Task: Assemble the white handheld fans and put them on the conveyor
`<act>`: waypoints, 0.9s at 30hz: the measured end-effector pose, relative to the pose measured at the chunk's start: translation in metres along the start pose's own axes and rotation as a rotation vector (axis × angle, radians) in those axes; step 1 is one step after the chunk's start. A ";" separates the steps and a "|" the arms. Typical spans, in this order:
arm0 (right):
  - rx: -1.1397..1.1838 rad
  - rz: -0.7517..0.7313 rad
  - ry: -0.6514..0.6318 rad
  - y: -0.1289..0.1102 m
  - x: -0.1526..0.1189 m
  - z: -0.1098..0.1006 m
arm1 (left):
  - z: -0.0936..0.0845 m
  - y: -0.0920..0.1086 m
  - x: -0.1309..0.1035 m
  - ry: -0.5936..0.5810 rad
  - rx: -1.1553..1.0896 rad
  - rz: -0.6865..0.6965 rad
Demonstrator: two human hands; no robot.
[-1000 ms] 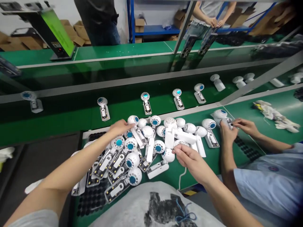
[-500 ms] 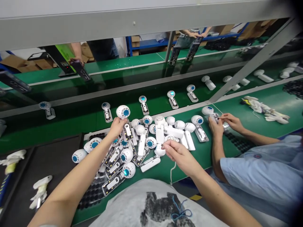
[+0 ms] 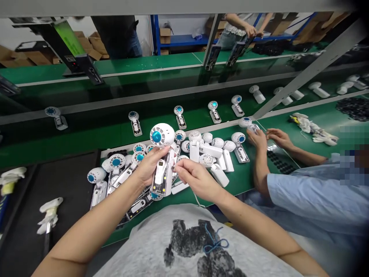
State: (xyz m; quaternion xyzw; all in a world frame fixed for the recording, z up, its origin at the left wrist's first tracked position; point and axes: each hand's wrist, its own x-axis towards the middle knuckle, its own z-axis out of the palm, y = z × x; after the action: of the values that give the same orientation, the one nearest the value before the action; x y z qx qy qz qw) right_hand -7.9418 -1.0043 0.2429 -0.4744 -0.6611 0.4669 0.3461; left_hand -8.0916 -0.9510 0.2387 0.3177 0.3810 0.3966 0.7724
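My left hand (image 3: 152,163) is closed round a white handheld fan (image 3: 162,134), just below its round head. The head has a blue centre, and the handle shows a circuit board with small yellow lights under a clear part. My right hand (image 3: 196,179) pinches a small metal-tipped plug (image 3: 173,167) close to the handle's right side; I cannot tell whether it touches. A white cable (image 3: 198,200) hangs below this hand. Beneath and around both hands lie several more fans, some with clear-fronted handles (image 3: 137,207), others with plain white ones (image 3: 219,175).
A spaced row of fans lies on the green belt (image 3: 115,134) beyond. At right, a co-worker's hands (image 3: 258,142) hold another fan. A black mat (image 3: 75,192) and a glove-wrapped tool (image 3: 49,215) are at left. A slanted metal post (image 3: 305,73) rises at right.
My left hand has brought the fan nearer and turned its head to face left. My right hand has moved left with the plug, up to the handle.
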 end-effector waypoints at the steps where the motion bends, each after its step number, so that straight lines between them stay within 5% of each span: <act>1: 0.003 -0.003 -0.002 0.000 0.000 0.001 | -0.001 0.000 -0.001 -0.001 0.005 0.000; 15: -0.179 -0.022 -0.019 0.001 -0.004 0.004 | -0.009 -0.009 -0.004 0.020 0.301 0.097; 24: -0.108 0.017 -0.059 0.002 0.007 0.012 | -0.004 -0.008 -0.009 0.021 0.263 0.045; 27: -0.081 0.058 -0.084 0.004 0.011 0.006 | -0.022 0.004 -0.005 0.050 0.304 0.071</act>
State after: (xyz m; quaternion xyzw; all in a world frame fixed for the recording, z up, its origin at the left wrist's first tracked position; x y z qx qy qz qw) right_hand -7.9492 -0.9953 0.2369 -0.4870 -0.6792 0.4694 0.2848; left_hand -8.1136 -0.9495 0.2320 0.4342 0.4443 0.3693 0.6911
